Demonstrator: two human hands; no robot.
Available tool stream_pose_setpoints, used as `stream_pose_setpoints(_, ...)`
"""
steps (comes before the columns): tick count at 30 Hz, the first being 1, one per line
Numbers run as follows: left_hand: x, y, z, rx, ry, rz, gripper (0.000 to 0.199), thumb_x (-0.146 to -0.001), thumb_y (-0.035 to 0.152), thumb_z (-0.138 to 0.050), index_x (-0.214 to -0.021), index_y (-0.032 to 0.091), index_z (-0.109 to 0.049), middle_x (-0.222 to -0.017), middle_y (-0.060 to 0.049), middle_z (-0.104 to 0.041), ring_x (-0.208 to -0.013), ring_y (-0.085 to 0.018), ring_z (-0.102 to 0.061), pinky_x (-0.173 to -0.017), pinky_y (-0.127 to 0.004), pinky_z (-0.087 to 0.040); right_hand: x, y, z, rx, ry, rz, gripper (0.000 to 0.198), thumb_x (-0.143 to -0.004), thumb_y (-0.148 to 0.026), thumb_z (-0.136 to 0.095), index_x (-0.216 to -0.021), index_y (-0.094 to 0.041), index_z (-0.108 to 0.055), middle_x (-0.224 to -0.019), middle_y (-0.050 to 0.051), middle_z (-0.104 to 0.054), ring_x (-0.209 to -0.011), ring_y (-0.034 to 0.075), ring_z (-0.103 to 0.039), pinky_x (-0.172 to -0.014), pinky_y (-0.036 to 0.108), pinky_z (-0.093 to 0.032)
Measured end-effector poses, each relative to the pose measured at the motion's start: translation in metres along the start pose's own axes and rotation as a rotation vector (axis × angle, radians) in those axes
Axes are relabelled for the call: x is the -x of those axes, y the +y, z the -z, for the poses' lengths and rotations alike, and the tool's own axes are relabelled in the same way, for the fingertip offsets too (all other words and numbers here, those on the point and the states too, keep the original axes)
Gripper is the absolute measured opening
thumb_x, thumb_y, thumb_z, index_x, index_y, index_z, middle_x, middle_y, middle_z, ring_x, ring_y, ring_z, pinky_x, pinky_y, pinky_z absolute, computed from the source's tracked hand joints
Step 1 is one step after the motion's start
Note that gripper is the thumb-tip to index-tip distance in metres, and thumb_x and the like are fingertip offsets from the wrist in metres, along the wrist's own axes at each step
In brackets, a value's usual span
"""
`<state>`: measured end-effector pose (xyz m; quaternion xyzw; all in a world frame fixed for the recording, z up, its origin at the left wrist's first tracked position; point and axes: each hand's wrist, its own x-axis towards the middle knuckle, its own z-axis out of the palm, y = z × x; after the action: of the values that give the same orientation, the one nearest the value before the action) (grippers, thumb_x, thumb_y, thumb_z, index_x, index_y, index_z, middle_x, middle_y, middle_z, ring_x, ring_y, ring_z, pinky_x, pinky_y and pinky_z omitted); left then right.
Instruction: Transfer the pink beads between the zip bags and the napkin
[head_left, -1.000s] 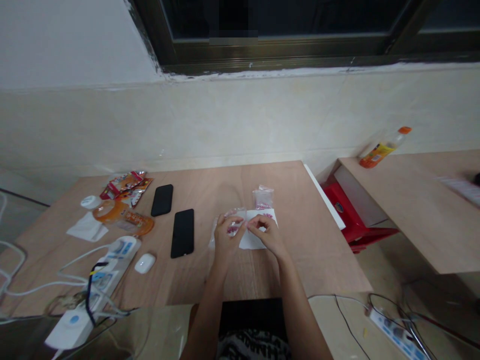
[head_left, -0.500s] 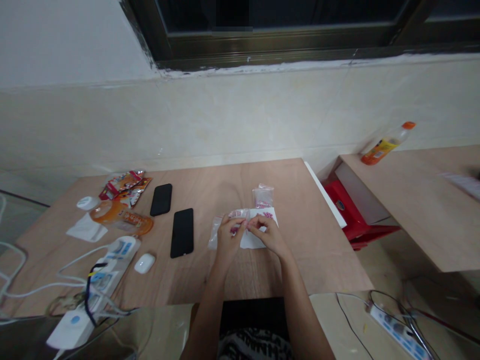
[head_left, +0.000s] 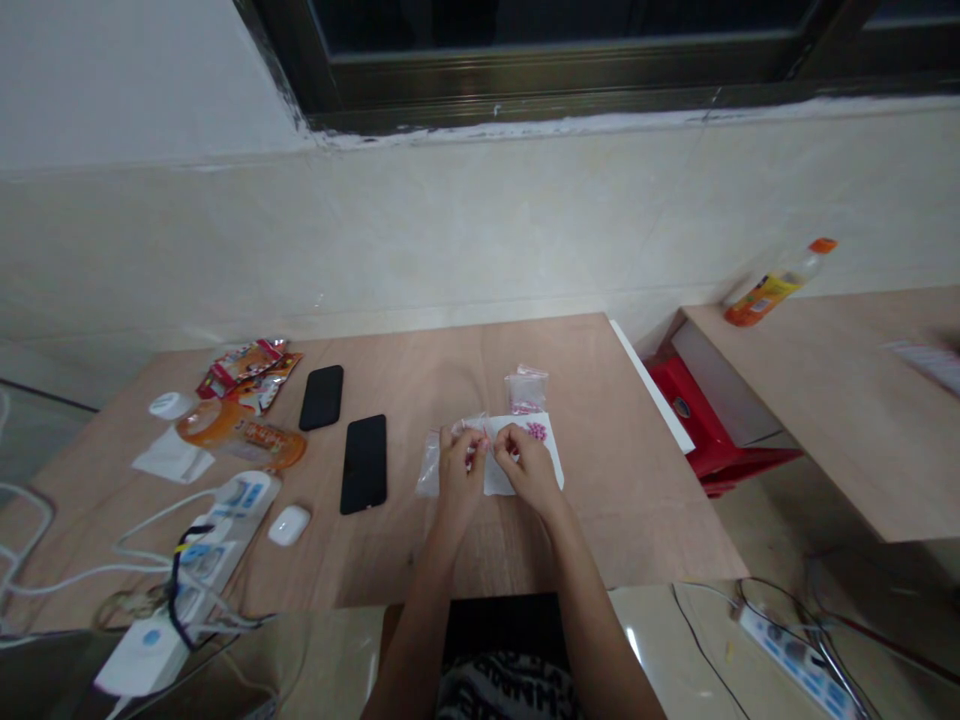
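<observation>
Just beyond the curled right hand (head_left: 529, 468), tiny pink bits (head_left: 536, 431) cluster on flat paper (head_left: 496, 483).

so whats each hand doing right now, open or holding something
Left hand: curled, by the clear plastic bag; grip cannot be told.
Right hand: curled over the white sheet; whether it holds anything cannot be told.

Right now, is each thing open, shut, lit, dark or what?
Left hand, fingers curled, grip unclear.
Right hand, fingers curled, grip unclear.
White paper, flat.
Pink bits, clustered.
Nearer phone, flat, dark.
Farther phone, flat, dark.
Left bottle, capped.
Right bottle, capped.
White case, shut.
Snack packets, stacked; opening unclear.
</observation>
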<state>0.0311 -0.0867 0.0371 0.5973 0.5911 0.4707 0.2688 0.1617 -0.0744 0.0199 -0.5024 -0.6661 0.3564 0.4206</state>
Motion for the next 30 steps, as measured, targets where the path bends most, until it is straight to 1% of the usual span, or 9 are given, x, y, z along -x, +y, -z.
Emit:
stream_pose_setpoints(5, -0.001, 0.002, -0.003, -0.086, 0.049, -0.011, 0.014, -0.086, 0.022, -0.054, -0.076, 0.018, -0.063, -0.092, -0.004, -0.048, -0.082, -0.015, -0.058, -0.071, -0.027, -0.053, 0.0, -0.004, -0.008, 0.159, 0.078, -0.033, 0.014, -0.087, -0.032, -0.051, -0.077, -0.023, -0.055, -0.065, 0.0, -0.058, -0.058, 0.016, -0.052, -0.056, 0.026, -0.032)
stream_pose_setpoints(7, 0.0, 0.002, -0.003, -0.113, 0.068, -0.008, 0.014, -0.086, 0.02, -0.054, -0.076, 0.018, -0.063, -0.092, -0.004, -0.047, -0.082, -0.015, -0.058, -0.073, -0.028, -0.053, -0.001, -0.003, -0.009, 0.202, 0.132, -0.074, 0.014, -0.087, -0.033, -0.05, -0.078, -0.023, -0.054, -0.065, 0.0, -0.057, -0.057, 0.016, -0.05, -0.055, 0.026, -0.031)
stream_pose_setpoints(10, 0.002, 0.003, -0.002, -0.096, 0.055, 0.009, 0.015, -0.087, 0.022, -0.053, -0.078, 0.018, -0.064, -0.093, -0.004, -0.047, -0.08, -0.014, -0.058, -0.065, -0.025, -0.053, -0.006, 0.002, -0.007, 0.185, 0.237, -0.142, 0.016, -0.088, -0.034, -0.047, -0.079, -0.023, -0.053, -0.063, 0.0, -0.055, -0.057, 0.016, -0.049, -0.056, 0.026, -0.031)
stream_pose_setpoints(12, 0.003, 0.003, 0.0, -0.067, 0.034, 0.015, 0.016, -0.088, 0.025, -0.053, -0.08, 0.018, -0.065, -0.093, -0.004, -0.047, -0.078, -0.013, -0.057, -0.06, -0.022, -0.053, -0.008, 0.005, -0.003, 0.12, 0.25, -0.14, 0.015, -0.088, -0.034, -0.046, -0.08, -0.023, -0.052, -0.064, -0.001, -0.054, -0.058, 0.016, -0.051, -0.057, 0.025, -0.034)
stream_pose_setpoints(17, 0.001, 0.005, 0.007, -0.083, 0.041, 0.012, 0.017, -0.088, 0.028, -0.054, -0.078, 0.018, -0.064, -0.09, -0.003, -0.047, -0.074, -0.011, -0.057, -0.062, -0.021, -0.053, -0.007, 0.005, 0.006, -0.014, 0.184, -0.054, 0.009, -0.085, -0.031, -0.053, -0.085, -0.023, -0.054, -0.071, -0.001, -0.057, -0.063, 0.015, -0.054, -0.06, 0.024, -0.04)
stream_pose_setpoints(21, -0.001, 0.007, 0.012, -0.14, 0.023, -0.005, 0.017, -0.088, 0.028, -0.053, -0.079, 0.018, -0.064, -0.088, -0.002, -0.048, -0.072, -0.011, -0.057, -0.064, -0.023, -0.053, -0.002, -0.004, 0.012, 0.011, 0.069, 0.109, 0.012, -0.086, -0.024, -0.05, -0.085, -0.022, -0.062, -0.092, 0.004, -0.062, -0.079, 0.016, -0.059, -0.068, 0.027, -0.045)
stream_pose_setpoints(24, -0.001, 0.011, 0.016, -0.154, 0.007, -0.01, 0.017, -0.087, 0.028, -0.054, -0.079, 0.018, -0.065, -0.086, -0.002, -0.049, -0.071, -0.011, -0.057, -0.063, -0.023, -0.052, 0.0, -0.01, 0.014, 0.055, -0.009, 0.149, 0.015, -0.086, -0.024, -0.054, -0.094, -0.023, -0.066, -0.102, 0.006, -0.062, -0.084, 0.017, -0.059, -0.071, 0.029, -0.046)
stream_pose_setpoints(27, -0.002, 0.014, 0.02, -0.089, -0.046, 0.012, 0.017, -0.086, 0.029, -0.055, -0.08, 0.018, -0.066, -0.086, -0.002, -0.052, -0.068, -0.01, -0.057, -0.058, -0.021, -0.05, 0.0, -0.009, 0.011, 0.068, -0.055, 0.137, 0.016, -0.084, -0.031, -0.061, -0.096, -0.022, -0.065, -0.095, 0.005, -0.063, -0.081, 0.017, -0.058, -0.068, 0.028, -0.045)
stream_pose_setpoints(30, -0.005, 0.016, 0.026, -0.001, -0.099, 0.06, 0.017, -0.084, 0.031, -0.056, -0.08, 0.018, -0.066, -0.085, -0.002, -0.054, -0.066, -0.009, -0.058, -0.053, -0.018, -0.047, -0.001, -0.003, 0.006, 0.028, -0.045, 0.075, 0.017, -0.085, -0.037, -0.061, -0.082, -0.02, -0.061, -0.079, 0.002, -0.06, -0.071, 0.016, -0.054, -0.062, 0.026, -0.042)
